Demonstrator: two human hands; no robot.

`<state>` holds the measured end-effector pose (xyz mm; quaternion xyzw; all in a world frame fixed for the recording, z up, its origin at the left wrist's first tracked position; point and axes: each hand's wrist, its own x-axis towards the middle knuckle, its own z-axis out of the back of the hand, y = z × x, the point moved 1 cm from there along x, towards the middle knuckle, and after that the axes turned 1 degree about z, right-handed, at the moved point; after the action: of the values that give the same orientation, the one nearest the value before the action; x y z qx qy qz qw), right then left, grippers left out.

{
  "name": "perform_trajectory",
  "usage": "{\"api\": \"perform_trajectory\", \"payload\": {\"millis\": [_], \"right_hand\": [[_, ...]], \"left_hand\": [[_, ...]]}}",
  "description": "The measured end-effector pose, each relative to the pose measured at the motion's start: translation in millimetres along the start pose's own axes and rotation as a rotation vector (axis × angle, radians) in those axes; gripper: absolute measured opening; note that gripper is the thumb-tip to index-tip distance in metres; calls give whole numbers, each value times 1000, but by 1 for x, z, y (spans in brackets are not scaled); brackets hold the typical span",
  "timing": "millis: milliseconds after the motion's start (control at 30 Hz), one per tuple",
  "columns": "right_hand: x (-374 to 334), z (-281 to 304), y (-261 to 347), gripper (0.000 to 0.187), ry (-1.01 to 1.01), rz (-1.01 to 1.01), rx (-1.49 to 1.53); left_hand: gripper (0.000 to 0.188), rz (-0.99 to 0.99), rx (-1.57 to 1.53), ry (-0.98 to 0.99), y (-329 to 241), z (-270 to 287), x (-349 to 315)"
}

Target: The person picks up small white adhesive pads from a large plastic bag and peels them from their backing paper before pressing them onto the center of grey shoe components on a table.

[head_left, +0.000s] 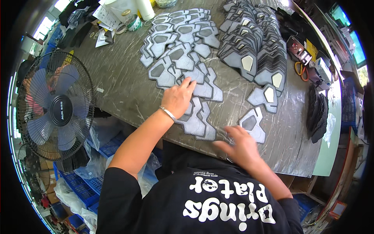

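My left hand (177, 97) lies on flat, angular grey cut pieces (183, 62) with dark edges, its fingertips touching one of them. More of these overlapping pieces (196, 123) are beside its wrist, near the table's front edge. My right hand (241, 146), a little blurred, has thumb and fingers apart, with nothing visible between them. Just beyond it sits a single grey piece (257, 130) with a dark grey inset. Farther back is another piece (260, 97), this one with a white patch (269, 94).
Long overlapping rows of white-patched pieces (235, 46) fill the table's back right. Orange-handled scissors (301, 71) and a phone (299, 50) lie beyond them. A black fan (60, 107) stands at left. Tape rolls (121, 28) and a white bottle (145, 9) are at the back left.
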<state>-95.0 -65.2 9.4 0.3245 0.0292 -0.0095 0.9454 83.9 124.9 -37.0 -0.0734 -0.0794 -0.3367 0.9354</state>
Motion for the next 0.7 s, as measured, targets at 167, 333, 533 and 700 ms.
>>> {"api": "perform_trajectory", "payload": {"millis": [167, 333, 533, 700], "right_hand": [[35, -39, 21, 54, -8, 23, -274], [44, -43, 23, 50, 134, -205, -15], [66, -44, 3, 45, 183, -255, 327], [58, -57, 16, 51, 319, -238, 474]], "left_hand": [[24, 41, -242, 41, 5, 24, -6], [25, 32, -212, 19, 12, 16, -1], [32, -9, -159, 63, 21, 6, 17], [32, -15, -16, 130, 18, 7, 20]]}}
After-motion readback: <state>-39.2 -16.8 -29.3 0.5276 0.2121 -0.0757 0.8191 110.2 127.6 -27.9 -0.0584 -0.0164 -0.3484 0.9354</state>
